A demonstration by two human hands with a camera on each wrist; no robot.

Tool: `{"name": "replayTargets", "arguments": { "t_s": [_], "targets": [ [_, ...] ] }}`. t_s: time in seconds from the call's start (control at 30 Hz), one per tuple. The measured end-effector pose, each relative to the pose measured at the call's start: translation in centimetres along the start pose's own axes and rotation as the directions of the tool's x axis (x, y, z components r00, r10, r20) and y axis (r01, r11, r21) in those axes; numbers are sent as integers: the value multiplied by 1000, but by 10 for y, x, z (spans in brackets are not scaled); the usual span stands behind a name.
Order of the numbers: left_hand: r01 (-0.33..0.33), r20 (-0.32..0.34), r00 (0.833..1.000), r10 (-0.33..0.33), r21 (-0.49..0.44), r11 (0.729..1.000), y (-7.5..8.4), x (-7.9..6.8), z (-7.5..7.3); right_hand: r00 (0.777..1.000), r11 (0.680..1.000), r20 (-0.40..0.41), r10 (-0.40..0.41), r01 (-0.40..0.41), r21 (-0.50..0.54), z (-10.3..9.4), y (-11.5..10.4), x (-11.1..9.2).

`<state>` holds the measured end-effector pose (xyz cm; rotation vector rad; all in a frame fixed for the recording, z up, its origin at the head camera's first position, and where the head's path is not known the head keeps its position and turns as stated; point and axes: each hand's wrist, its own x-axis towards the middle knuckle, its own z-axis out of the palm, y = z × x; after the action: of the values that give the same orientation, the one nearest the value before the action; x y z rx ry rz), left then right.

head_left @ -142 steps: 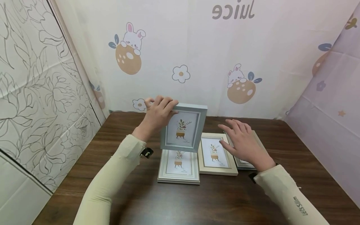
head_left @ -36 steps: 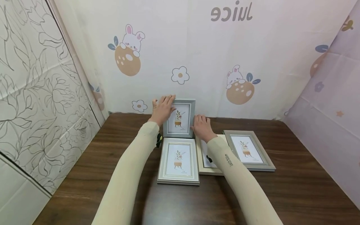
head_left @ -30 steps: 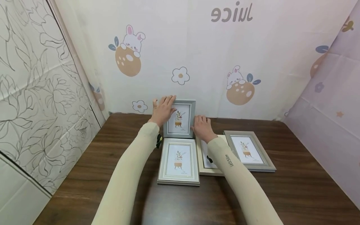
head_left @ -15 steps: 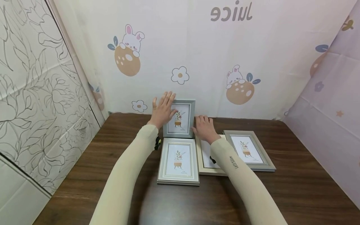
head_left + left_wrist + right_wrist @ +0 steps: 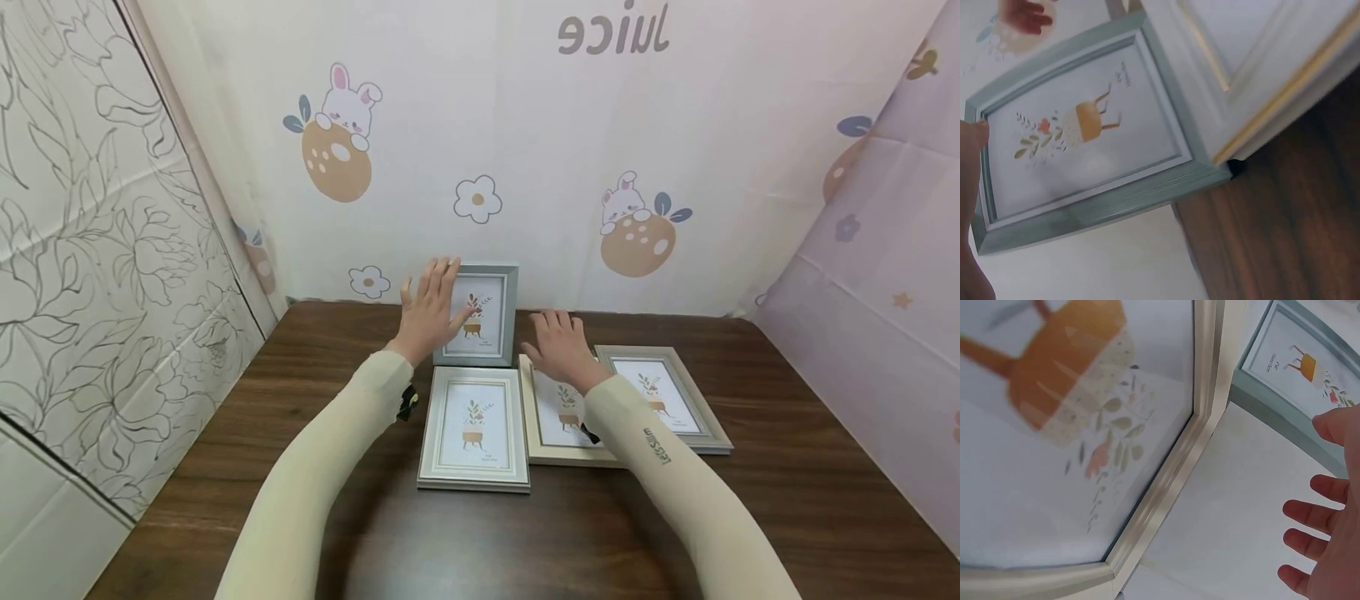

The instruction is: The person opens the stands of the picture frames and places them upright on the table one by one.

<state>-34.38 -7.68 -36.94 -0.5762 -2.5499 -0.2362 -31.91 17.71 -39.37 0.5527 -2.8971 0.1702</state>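
At the back of the table [image 5: 450, 533], grey-blue frame [image 5: 491, 333] stands upright in front of the printed cloth [image 5: 525, 108], plant print facing the person. Left hand [image 5: 427, 315]: fingers straight and spread at the frame's upper left, thumb across its front; not wrapped round it. How hard it presses, can't tell. Right hand [image 5: 564, 348]: fingers loosely bent, holding nothing, apart from the grey-blue frame, over the far end of the cream frame [image 5: 558, 412]. Hands are well apart, one each side of the upright frame. White frame [image 5: 474, 429] lies flat just in front of it, cream one flat to the right, taupe frame [image 5: 663, 396] flat farther right, partly behind the right sleeve [image 5: 675, 467]. Same plant print in all four.
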Motion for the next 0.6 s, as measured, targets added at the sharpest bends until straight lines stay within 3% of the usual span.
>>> {"name": "replayTargets", "arguments": {
  "t_s": [0.33,0.6],
  "targets": [
    [96,74,993,-90,-81,992,7,-25,4,998,998,-29,-58,58,-8,-5,-2,-16],
    [119,191,976,-107,-48,992,14,-49,11,997,997,-16,-73,72,-42,-4,1,-28]
  ]
}}
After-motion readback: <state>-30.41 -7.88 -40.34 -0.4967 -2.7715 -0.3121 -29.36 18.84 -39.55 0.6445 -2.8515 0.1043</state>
